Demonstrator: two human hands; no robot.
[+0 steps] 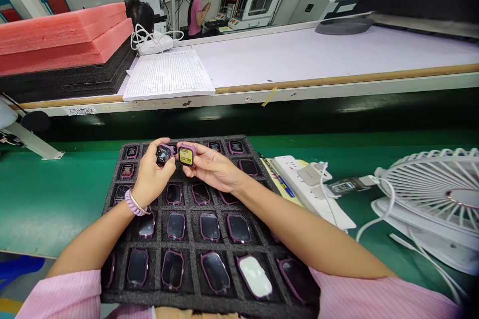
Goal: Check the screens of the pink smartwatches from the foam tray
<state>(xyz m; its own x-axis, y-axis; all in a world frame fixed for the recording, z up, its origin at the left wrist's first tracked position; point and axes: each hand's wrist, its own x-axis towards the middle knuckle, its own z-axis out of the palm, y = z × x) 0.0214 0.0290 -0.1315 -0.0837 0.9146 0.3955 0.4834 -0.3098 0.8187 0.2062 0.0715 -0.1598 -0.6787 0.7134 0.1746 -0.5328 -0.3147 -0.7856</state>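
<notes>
My left hand (154,172) is closed around a purple-framed smartwatch body (163,155), its dark screen showing a small pattern. Close beside it, my right hand (213,165) pinches a second purple smartwatch body (186,155) whose yellow screen reads 11:38. Both are held over the far part of a black foam tray (190,294). Rows of similar strapless watch bodies lie in its square pockets, mostly with dark screens. One watch body (255,276) in the front row shows a white screen. My forearms cover some of the pockets.
A white power strip (292,169), pens (282,184) and a white fan (430,199) with cables lie right of the tray. On the raised shelf are pink foam blocks (63,35) and a printed sheet (168,75). A person in pink (196,15) works at the back.
</notes>
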